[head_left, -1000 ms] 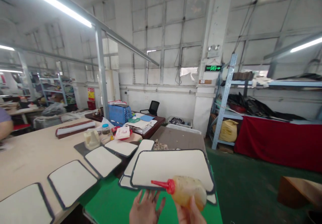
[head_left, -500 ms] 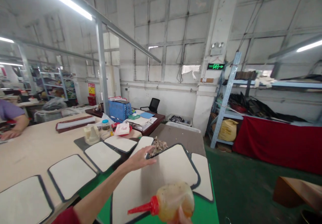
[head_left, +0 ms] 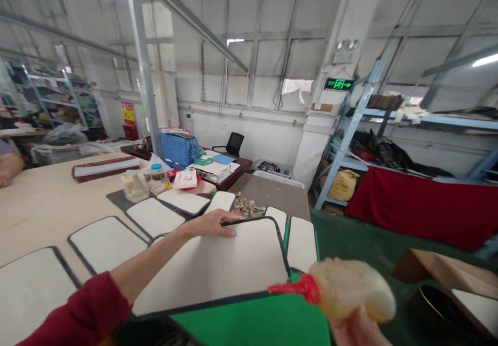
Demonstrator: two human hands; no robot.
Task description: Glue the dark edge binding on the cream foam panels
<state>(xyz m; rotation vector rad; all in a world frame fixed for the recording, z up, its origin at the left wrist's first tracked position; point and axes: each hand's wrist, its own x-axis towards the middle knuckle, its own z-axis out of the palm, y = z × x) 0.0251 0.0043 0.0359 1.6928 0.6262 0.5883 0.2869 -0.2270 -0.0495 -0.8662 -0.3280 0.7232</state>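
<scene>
My left hand (head_left: 212,224) rests flat, fingers out, on the far edge of a large white panel with dark trim (head_left: 218,268), which lies on the green table top (head_left: 257,322). My right hand (head_left: 358,328) shows at the bottom right and grips a soft squeeze bottle (head_left: 346,294) of yellowish glue. Its red nozzle (head_left: 291,288) points left over the panel's near right corner. More white trimmed panels (head_left: 153,216) lie in a row to the left, and narrower ones (head_left: 301,242) sit just beyond the big panel.
A long beige table (head_left: 46,206) runs to the left, with another person's arm (head_left: 8,167) at its far edge. A jar, a cream object and a blue crate (head_left: 179,149) stand at the back. A red-draped bench (head_left: 420,213) and a cardboard box (head_left: 439,268) are on the right.
The large panel has come down from a tilted position to lie flat, my left hand moving with it. The bottle has shifted right and its nozzle has risen.
</scene>
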